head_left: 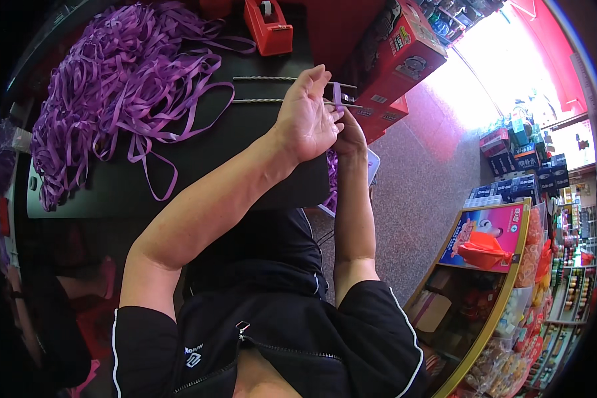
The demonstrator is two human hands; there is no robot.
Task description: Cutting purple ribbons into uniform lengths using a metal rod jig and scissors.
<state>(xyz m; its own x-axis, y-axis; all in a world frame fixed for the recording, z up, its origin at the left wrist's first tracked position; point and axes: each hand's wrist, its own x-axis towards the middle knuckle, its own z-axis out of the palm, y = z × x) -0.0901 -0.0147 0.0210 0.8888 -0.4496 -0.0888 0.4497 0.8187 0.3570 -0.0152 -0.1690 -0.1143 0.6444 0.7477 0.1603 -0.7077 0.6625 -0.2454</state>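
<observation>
Two thin twisted metal rods [264,78] lie side by side, pointing right across the dark table. Close to their right ends, a short purple ribbon [337,94] crosses both rods. My left hand [305,123] is turned palm up over the rods; one digit stretches away while the other fingers curl at the ribbon's near end. Just right of it, my right hand [353,138] reaches up beside the ribbon, its fingers mostly hidden behind the left one. A large tangled heap of purple ribbon [132,86] covers the table's left side, with loose loops trailing toward the rods.
A red tape dispenser [269,30] stands at the back of the black table [245,172]. Red cartons [404,50] are stacked beyond its right edge. Below my hands, a pale bin [373,166] holds more ribbon. At right is a gold-framed display case [484,298].
</observation>
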